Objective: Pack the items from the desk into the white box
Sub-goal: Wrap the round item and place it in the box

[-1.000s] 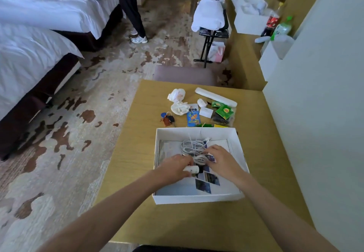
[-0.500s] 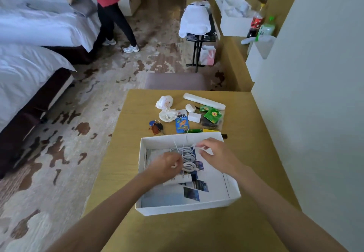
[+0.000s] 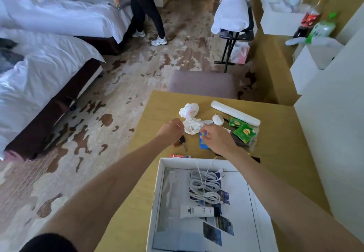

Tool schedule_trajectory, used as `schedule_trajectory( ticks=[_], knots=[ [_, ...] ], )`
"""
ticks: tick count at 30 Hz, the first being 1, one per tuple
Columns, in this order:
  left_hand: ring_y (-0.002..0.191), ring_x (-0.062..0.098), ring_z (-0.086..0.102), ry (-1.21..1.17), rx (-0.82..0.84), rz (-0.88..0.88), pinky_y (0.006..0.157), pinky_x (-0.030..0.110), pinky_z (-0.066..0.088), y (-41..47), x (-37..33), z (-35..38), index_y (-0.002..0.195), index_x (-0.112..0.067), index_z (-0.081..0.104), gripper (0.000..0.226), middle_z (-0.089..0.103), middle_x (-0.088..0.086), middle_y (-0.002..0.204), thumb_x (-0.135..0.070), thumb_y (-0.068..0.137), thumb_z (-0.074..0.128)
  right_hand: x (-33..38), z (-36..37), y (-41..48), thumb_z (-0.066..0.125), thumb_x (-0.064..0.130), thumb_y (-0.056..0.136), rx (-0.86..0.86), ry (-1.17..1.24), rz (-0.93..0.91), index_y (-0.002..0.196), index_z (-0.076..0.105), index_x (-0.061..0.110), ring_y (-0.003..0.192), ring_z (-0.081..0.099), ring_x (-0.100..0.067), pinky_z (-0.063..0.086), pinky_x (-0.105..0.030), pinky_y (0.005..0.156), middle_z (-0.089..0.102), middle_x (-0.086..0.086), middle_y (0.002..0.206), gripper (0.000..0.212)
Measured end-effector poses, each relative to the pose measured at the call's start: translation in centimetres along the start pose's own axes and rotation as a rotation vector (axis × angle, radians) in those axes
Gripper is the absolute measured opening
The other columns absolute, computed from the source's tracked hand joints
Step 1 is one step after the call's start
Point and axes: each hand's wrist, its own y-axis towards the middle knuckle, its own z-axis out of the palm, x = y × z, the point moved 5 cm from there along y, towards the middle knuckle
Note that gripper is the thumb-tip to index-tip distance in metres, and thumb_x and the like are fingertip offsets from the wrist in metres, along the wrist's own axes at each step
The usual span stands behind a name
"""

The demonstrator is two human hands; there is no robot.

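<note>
The left hand, fingers curled, is beside a white bundle on the table; whether it pinches anything, I cannot tell. The right hand curls over a blue card, equally unclear. The white box, nearer, holds a cable and a tube.

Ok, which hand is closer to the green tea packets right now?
Right. The right hand is just left of the packets; the left hand is farther left, beyond the white bundle.

The open white box holds a coiled white cable and a white tube; keys and green packets lie at its 12 o'clock.
</note>
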Motion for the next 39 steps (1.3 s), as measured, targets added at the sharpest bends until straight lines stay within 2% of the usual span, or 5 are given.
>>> schedule_trajectory(
  ticks=[12, 19, 26, 32, 39],
  knots=[
    [0.088, 0.029, 0.063, -0.002, -0.017, -0.056, 0.073, 0.037, 0.053, 12.9, 5.2, 1.0, 0.118, -0.021, 0.051, 0.03, 0.064, 0.004, 0.111, -0.026, 0.088, 0.048, -3.2, 9.7, 10.6, 0.073, 0.042, 0.077, 0.143, -0.363, 0.045, 0.1, 0.064, 0.017, 0.102, 0.054, -0.024, 0.035, -0.034, 0.07, 0.061, -0.001, 0.106, 0.035],
    [0.104, 0.021, 0.056, -0.056, 0.044, 0.056, 0.085, 0.037, 0.049, 18.3, 2.6, 3.5, 0.122, -0.023, 0.052, 0.049, 0.056, 0.0, 0.12, -0.045, 0.08, 0.067, -3.2, 8.9, 11.2, 0.064, 0.012, 0.076, -0.017, -0.355, -0.159, 0.075, 0.067, 0.006, 0.077, 0.061, -0.03, 0.041, -0.037, 0.065, 0.065, -0.007, 0.078, 0.006],
    [0.085, 0.03, 0.058, -0.029, 0.056, 0.025, 0.061, 0.029, 0.037, 18.7, 2.9, 4.6, 0.104, -0.011, 0.057, 0.031, 0.063, 0.012, 0.099, -0.036, 0.086, 0.062, -5.5, 4.0, 8.8, 0.056, 0.016, 0.083, -0.181, 0.328, 0.228, 0.071, 0.056, 0.005, 0.06, 0.045, -0.016, 0.036, -0.033, 0.056, 0.053, -0.008, 0.065, 0.016],
    [0.084, 0.024, 0.061, -0.432, 0.099, 0.055, 0.071, 0.043, 0.056, 14.3, -0.7, 1.9, 0.106, -0.009, 0.059, 0.031, 0.062, 0.009, 0.096, -0.031, 0.085, 0.067, -6.1, 0.0, 5.4, 0.06, 0.019, 0.074, -0.386, 0.968, 0.534, 0.083, 0.066, 0.008, 0.09, 0.068, -0.02, 0.056, -0.04, 0.08, 0.072, -0.009, 0.09, 0.016],
    [0.095, 0.019, 0.069, -0.682, 0.332, 0.13, 0.07, 0.029, 0.058, 2.4, -5.6, -0.6, 0.118, -0.014, 0.057, 0.025, 0.07, 0.008, 0.106, -0.022, 0.094, 0.055, -2.5, -4.4, 0.2, 0.054, 0.008, 0.085, -0.454, 1.482, 0.374, 0.096, 0.067, 0.01, 0.096, 0.072, -0.023, 0.057, -0.03, 0.073, 0.075, -0.008, 0.098, 0.017]
  ],
)
